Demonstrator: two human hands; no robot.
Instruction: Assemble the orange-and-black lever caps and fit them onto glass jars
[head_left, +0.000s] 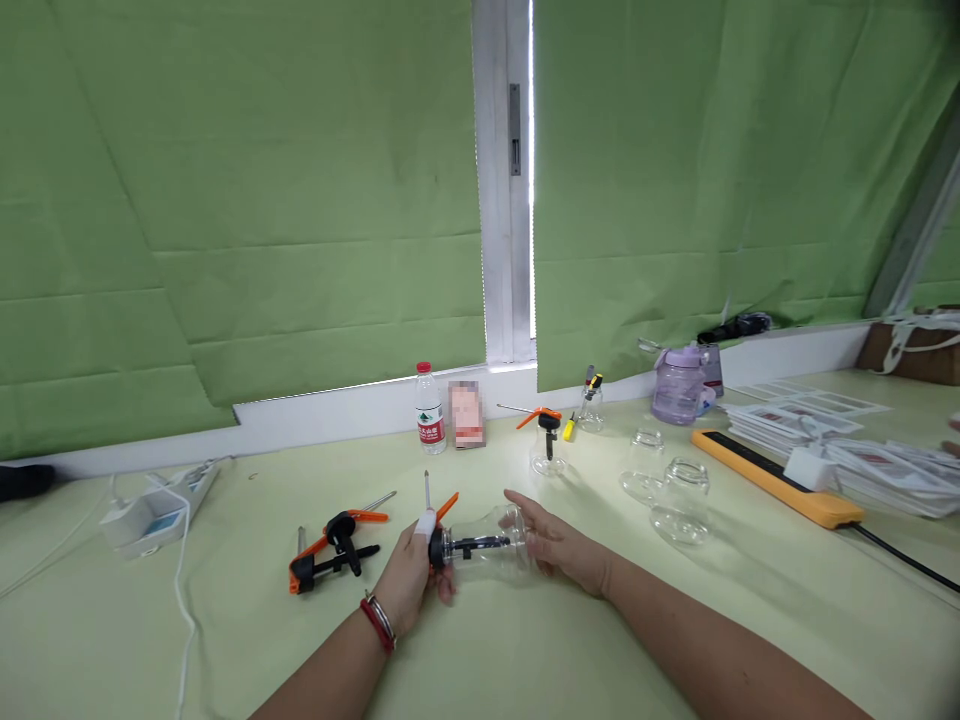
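Observation:
A clear bottle (487, 540) lies sideways in the air in front of me. Its black collar (437, 548) joins an orange lever and a thin metal spout, and a black stem shows inside. My left hand (409, 580) is closed around this dispenser top. At the bottle's base my right hand (566, 550) has its fingers stretched out and apart; whether they touch the glass I cannot tell. To the left lie two loose dispenser tops (337, 550), black and orange. Farther back stands another clear bottle (549, 464) fitted with such a top.
Clear jars (681, 500) stand at the right, near an orange power strip (772, 478) and stacked papers (885, 470). A water bottle (430, 415) and purple jug (677, 388) are at the back. A white socket strip (161, 515) trails cables on the left.

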